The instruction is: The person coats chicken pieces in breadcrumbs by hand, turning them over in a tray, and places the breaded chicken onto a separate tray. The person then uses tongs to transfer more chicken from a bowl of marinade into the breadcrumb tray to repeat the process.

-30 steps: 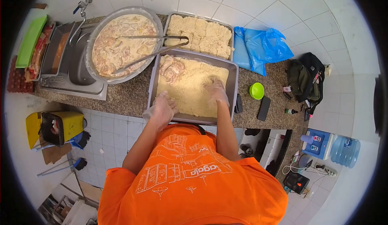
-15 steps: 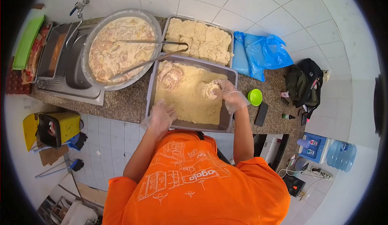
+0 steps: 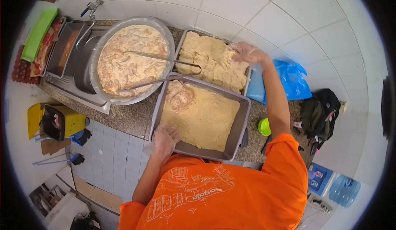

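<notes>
My right hand (image 3: 249,53), in a clear plastic glove, reaches over the back tray (image 3: 246,87) at its far right corner. Its fingers are on a crumb-coated chicken piece (image 3: 229,59), among rows of similar breaded pieces (image 3: 202,52). My left hand (image 3: 166,140), gloved too, lies at the near left of the grey breading tub (image 3: 244,124), fingers stretched over the crumbs. Pale breadcrumbs (image 3: 202,118) cover the tub's floor. Raw, batter-wet chicken (image 3: 180,96) sits in the tub's far left corner.
A large metal basin (image 3: 94,71) of chicken in batter stands left, with metal tongs (image 3: 165,59) across its rim. Further left are a sink (image 3: 84,71) and tap (image 3: 91,8). Blue plastic bags (image 3: 291,79), a green cup (image 3: 264,126) and a dark backpack (image 3: 321,112) lie right.
My right hand has moved from above the breading tub to the back tray, carrying the coated chicken piece. My left hand stays at the tub's near left. The view has shifted slightly.
</notes>
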`<action>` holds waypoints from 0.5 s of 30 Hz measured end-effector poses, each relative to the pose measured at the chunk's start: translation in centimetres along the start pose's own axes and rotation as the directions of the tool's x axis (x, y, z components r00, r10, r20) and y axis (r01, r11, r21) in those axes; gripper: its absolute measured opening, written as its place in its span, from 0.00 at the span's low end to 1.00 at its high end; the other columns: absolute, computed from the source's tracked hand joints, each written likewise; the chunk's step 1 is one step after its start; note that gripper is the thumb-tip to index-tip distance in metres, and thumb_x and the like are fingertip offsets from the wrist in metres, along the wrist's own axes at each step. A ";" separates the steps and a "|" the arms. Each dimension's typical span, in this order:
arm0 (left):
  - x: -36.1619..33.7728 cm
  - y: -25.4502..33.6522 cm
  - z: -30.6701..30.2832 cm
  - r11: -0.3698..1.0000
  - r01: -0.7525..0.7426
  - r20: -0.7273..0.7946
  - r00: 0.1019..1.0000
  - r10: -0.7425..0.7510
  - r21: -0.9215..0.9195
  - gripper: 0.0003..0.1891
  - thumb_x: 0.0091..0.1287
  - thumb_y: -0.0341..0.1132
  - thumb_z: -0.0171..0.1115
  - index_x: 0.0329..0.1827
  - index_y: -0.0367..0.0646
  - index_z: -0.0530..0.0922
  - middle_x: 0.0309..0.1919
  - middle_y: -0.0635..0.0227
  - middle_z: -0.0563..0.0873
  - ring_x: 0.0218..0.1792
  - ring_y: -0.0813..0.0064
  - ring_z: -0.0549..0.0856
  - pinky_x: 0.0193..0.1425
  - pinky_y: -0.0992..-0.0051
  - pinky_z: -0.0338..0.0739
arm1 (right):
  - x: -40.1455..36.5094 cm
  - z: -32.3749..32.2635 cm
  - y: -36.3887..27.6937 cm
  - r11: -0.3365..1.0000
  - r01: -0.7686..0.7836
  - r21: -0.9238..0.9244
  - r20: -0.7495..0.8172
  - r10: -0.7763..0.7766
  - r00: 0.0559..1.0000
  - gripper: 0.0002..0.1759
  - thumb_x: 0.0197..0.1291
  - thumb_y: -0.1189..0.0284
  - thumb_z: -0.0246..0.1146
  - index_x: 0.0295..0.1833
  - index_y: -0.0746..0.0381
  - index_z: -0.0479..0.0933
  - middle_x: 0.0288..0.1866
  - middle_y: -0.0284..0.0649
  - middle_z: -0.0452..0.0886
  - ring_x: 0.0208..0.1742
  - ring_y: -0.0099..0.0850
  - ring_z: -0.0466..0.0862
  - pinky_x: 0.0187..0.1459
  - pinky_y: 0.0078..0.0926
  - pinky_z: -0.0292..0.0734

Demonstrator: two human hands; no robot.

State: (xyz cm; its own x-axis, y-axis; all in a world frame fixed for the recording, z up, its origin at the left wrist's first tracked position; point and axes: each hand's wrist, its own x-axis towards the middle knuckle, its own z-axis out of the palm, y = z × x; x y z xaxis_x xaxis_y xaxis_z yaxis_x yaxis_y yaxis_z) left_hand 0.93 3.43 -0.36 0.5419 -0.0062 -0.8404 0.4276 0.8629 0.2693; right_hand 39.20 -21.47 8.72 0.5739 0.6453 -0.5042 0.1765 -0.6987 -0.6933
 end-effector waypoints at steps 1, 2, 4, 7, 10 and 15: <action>0.0 -0.1 0.0 1.000 0.000 -0.008 1.000 0.001 0.009 0.38 0.70 0.52 0.43 0.74 0.34 0.45 0.69 0.45 0.56 0.72 0.50 0.54 0.72 0.49 0.51 | 2.2 -0.1 -0.4 0.993 0.054 0.107 -0.023 -0.052 0.998 0.38 0.54 0.64 0.70 0.67 0.68 0.64 0.58 0.43 0.77 0.51 0.30 0.79 0.42 0.31 0.77; 0.1 -0.3 -0.2 1.000 -0.017 -0.009 1.000 0.017 0.013 0.38 0.70 0.52 0.44 0.74 0.35 0.45 0.70 0.46 0.57 0.72 0.51 0.55 0.72 0.49 0.52 | 4.6 -0.5 -1.0 0.992 0.070 0.106 -0.013 -0.069 0.998 0.38 0.54 0.64 0.70 0.67 0.68 0.64 0.58 0.43 0.77 0.51 0.30 0.79 0.42 0.31 0.77; 0.2 -0.5 -0.3 1.000 -0.027 -0.045 0.999 0.027 -0.005 0.38 0.70 0.51 0.44 0.74 0.35 0.45 0.69 0.46 0.57 0.71 0.51 0.56 0.71 0.49 0.52 | 9.2 -0.7 -3.0 0.999 0.045 -0.015 0.122 -0.043 0.992 0.35 0.54 0.66 0.71 0.65 0.66 0.66 0.56 0.43 0.76 0.51 0.30 0.78 0.43 0.33 0.78; 0.0 -0.5 0.3 0.998 -0.038 -0.101 0.994 0.034 -0.042 0.37 0.70 0.50 0.44 0.74 0.36 0.45 0.66 0.48 0.61 0.69 0.53 0.59 0.70 0.50 0.55 | 14.2 0.0 -5.2 0.989 0.033 0.142 0.191 -0.060 0.980 0.32 0.56 0.67 0.70 0.63 0.65 0.66 0.55 0.43 0.76 0.50 0.33 0.81 0.45 0.31 0.81; 0.1 -0.6 0.2 0.996 -0.031 -0.129 0.991 0.021 -0.078 0.35 0.70 0.50 0.44 0.73 0.37 0.49 0.63 0.49 0.63 0.66 0.55 0.62 0.68 0.51 0.57 | 20.2 -0.1 -5.7 0.999 -0.003 -0.035 0.324 0.015 0.946 0.27 0.56 0.71 0.69 0.59 0.66 0.69 0.56 0.42 0.77 0.51 0.34 0.81 0.44 0.32 0.81; -0.4 -0.1 0.7 0.995 -0.036 -0.148 0.989 0.022 -0.095 0.34 0.70 0.50 0.43 0.72 0.36 0.49 0.64 0.48 0.63 0.67 0.54 0.61 0.69 0.50 0.56 | 24.8 1.1 -5.1 0.744 0.138 -0.654 0.146 -0.054 0.988 0.20 0.57 0.69 0.64 0.54 0.64 0.73 0.58 0.46 0.76 0.53 0.41 0.79 0.50 0.40 0.77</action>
State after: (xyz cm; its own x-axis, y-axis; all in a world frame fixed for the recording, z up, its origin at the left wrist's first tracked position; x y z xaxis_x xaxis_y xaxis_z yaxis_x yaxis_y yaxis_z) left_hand 1.19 3.00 0.25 0.4383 0.0872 -0.8946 0.3374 0.9065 0.2537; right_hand 51.64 -1.55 -0.83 0.4403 0.7205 -0.5357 0.7331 -0.6330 -0.2488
